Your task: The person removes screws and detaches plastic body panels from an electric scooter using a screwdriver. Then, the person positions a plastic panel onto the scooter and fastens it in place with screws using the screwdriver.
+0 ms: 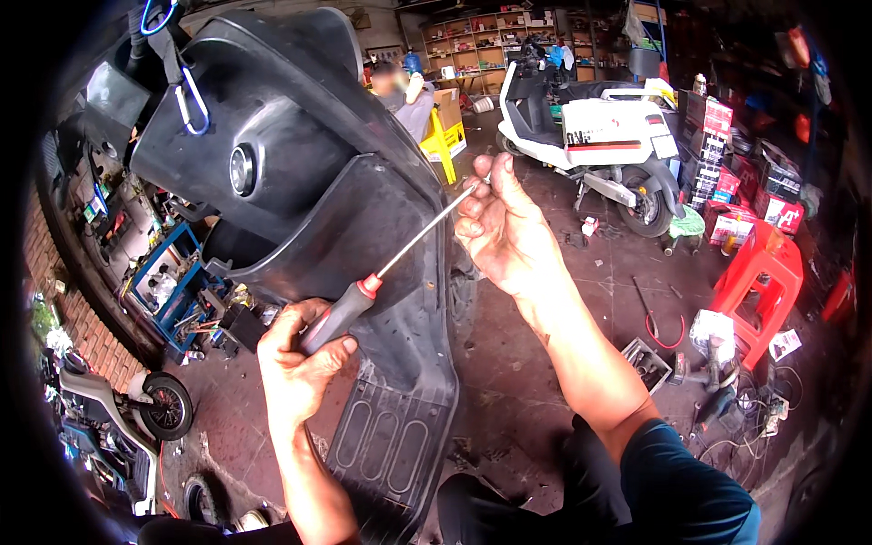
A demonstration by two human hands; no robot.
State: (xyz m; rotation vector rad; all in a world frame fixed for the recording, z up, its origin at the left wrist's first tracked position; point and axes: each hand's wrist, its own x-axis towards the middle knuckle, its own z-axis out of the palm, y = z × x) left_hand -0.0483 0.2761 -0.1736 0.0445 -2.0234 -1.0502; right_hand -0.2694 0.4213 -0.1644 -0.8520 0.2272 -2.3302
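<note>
A screwdriver [350,313] with a dark grey and red handle slants up to the right in front of me. My left hand [304,359] is closed round its handle. At the shaft's far end, my right hand [509,218] has its fingers curled, with thumb and fingertips pinched near the tip. Something small may sit at that tip, too small to make out. Behind the screwdriver stands the black plastic front panel of a scooter [300,209], with a round lock [242,170] in it. Its ribbed footboard [386,445] runs down toward me.
A white scooter [609,136] is parked at the back right, near stacked boxes [708,136]. Right of me stand a red stool [763,286] and a metal tool tray [647,365]. A person sits by a yellow chair [442,145]. Blue shelving [163,282] stands left.
</note>
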